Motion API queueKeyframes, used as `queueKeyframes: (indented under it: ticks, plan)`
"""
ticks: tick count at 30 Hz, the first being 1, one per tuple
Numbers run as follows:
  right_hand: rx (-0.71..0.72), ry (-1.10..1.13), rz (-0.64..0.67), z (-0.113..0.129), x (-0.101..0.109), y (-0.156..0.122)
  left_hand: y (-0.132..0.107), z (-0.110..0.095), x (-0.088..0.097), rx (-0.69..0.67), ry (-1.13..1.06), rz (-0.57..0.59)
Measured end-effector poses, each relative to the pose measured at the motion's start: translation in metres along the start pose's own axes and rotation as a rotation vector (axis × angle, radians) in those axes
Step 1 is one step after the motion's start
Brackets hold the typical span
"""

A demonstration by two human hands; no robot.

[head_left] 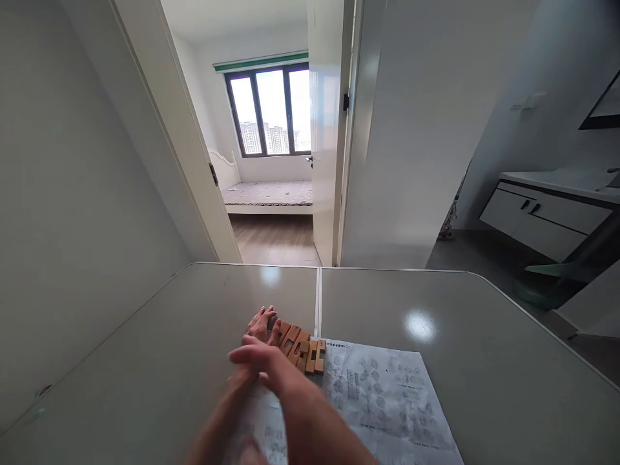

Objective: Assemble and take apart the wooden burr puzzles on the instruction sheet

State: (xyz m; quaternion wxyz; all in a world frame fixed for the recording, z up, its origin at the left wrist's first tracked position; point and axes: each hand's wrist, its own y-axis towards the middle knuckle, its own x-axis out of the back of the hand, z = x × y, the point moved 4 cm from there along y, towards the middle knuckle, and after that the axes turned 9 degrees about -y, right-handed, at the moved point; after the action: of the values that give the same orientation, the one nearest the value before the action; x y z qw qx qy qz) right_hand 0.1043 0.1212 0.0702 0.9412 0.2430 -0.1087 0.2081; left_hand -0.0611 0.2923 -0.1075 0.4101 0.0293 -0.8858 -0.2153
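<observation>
Several notched wooden puzzle pieces (295, 345) lie close together on the grey table, at the left top corner of a printed sheet (382, 394). My left hand (261, 328) rests beside the far left end of the pieces, fingers stretched out and thumb close to the wood; whether it touches them I cannot tell. Crossing over my left wrist is my right hand (271, 365), its fingers extended to the left and holding nothing I can see. It covers part of the left forearm and some of the sheet.
The glossy table (194, 342) has a pale seam (318, 300) across its middle. Beyond its far edge, an open door (327, 129) leads to a room with a bed (268, 194). A white cabinet (542, 213) hangs at the right. Something blurred shows at the bottom edge.
</observation>
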Motion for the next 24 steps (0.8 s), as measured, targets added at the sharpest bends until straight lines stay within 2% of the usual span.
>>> queueKeyframes:
  ticks: [3, 6, 10, 14, 18, 24]
  plan:
    - [-0.222, -0.087, -0.169, -0.041, 0.033, -0.003, -0.001, 0.0, 0.001, -0.008, -0.006, -0.011]
    - [-0.29, -0.24, -0.276, -0.088, 0.051, -0.012, -0.003, -0.008, 0.004, -0.041, -0.022, -0.004]
    - [-0.326, -0.346, -0.289, -0.135, 0.061, -0.034, -0.006, -0.026, 0.009, -0.126, -0.068, 0.055]
    - [-0.316, -0.353, -0.263, -0.152, 0.065, -0.052, -0.01, -0.045, 0.012, -0.199, -0.107, 0.137]
    - [-0.334, -0.255, -0.252, -0.168, 0.067, -0.062, -0.016, -0.06, 0.013, -0.281, -0.113, 0.233]
    - [-0.349, -0.036, -0.266, -0.19, 0.064, -0.069, -0.018, -0.069, 0.014, -0.326, -0.113, 0.251]
